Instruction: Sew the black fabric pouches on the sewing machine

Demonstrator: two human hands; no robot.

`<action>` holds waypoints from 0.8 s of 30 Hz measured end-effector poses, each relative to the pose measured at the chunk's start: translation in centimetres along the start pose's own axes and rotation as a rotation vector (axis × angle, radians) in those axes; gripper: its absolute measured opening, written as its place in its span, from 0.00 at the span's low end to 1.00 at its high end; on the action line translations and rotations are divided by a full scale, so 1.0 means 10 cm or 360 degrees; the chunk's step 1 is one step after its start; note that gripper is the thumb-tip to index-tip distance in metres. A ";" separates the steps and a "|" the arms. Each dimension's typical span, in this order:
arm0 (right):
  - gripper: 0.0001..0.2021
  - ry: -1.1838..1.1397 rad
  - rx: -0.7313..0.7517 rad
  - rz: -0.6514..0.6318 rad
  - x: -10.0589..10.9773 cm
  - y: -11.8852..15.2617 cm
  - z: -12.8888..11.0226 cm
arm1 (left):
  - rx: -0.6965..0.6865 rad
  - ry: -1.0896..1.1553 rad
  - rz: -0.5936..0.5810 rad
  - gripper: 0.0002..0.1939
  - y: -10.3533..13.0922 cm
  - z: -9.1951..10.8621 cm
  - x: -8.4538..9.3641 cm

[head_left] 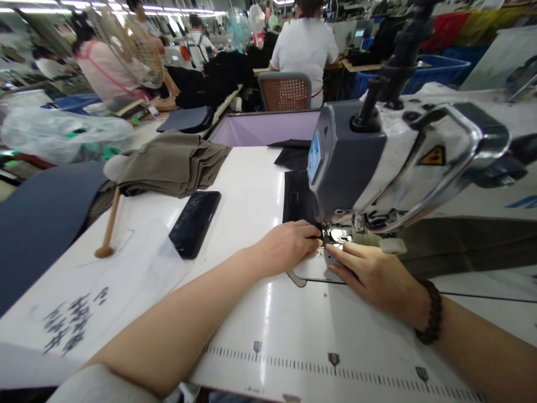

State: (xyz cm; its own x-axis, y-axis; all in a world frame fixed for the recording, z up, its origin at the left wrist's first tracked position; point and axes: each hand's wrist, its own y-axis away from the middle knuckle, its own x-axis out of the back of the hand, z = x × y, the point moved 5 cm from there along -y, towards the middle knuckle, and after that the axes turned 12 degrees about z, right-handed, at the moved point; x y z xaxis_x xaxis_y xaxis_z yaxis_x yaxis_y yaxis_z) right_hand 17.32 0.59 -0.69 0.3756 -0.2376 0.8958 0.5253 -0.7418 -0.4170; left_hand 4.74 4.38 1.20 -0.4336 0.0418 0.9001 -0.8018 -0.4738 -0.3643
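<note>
My left hand [289, 245] is at the left of the presser foot [340, 236] of a sewing machine [356, 151]. Its fingers are bent together at the near edge of a black fabric piece [297, 198], which lies flat under the machine head; the exact grip is partly hidden. On the other side of the foot, my right hand [375, 274] rests with its fingers stretched out towards the needle area, fingertips low on the metal plate [312, 270]. Whatever lies under those fingertips is too small to make out.
A phone [195, 224], a wooden stick with a round end [109, 229] and a stack of brown fabric [176, 162] lie left on the white table [247, 184]. Olive fabric [474, 246] lies behind my right hand. People sit at work beyond.
</note>
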 end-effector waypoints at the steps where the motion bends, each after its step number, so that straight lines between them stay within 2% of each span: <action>1: 0.17 0.0000 0.0002 -0.0003 0.00 0.00 0.00 | 0.0003 -0.0012 0.0012 0.11 0.00 -0.01 0.00; 12: 0.16 0.0016 0.0027 0.0047 0.01 0.00 -0.01 | 0.0025 -0.0124 0.0144 0.09 -0.01 -0.08 -0.04; 24: 0.15 -0.0006 0.0009 0.0037 0.02 -0.01 -0.01 | 0.0082 -0.0184 0.0105 0.08 -0.02 -0.11 -0.06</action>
State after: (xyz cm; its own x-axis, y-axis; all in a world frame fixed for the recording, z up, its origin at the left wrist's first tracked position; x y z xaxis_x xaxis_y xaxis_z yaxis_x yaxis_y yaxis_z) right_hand 17.23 0.55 -0.46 0.3904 -0.2524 0.8854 0.5207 -0.7326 -0.4384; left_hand 4.70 5.40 0.52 -0.4317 -0.0913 0.8974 -0.7497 -0.5168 -0.4133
